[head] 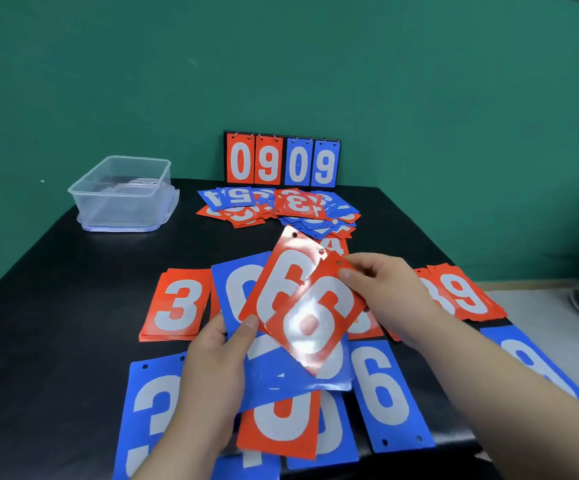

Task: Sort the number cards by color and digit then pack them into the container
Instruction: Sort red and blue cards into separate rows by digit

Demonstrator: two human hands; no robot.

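Left hand (212, 372) grips a small fan of cards (230, 289) from below, thumb on top: a blue card underneath and a red 6 card (281, 278) above it. Right hand (388, 296) pinches the top corner of a second red 6 card (316, 323), which overlaps the first, both held just above the black bench (56, 306). One clear plastic container (121, 202) stands open at the bench's far left corner, well apart from the hands; what lies inside cannot be made out. Five face-up groups lie around the hands: a red 3 stack (177, 306) at left, a red 9 stack (465, 296) at right, and nearer the viewer a blue 3 card (149, 410), a blue 6 card (385, 393) and a blue 8 card (530, 362). One loose heap of mixed cards (277, 209) lies farther back. Behind it, one flip scoreboard (281, 161) stands against the green wall, showing four panels: red 0, red 9, blue 0, blue 9.
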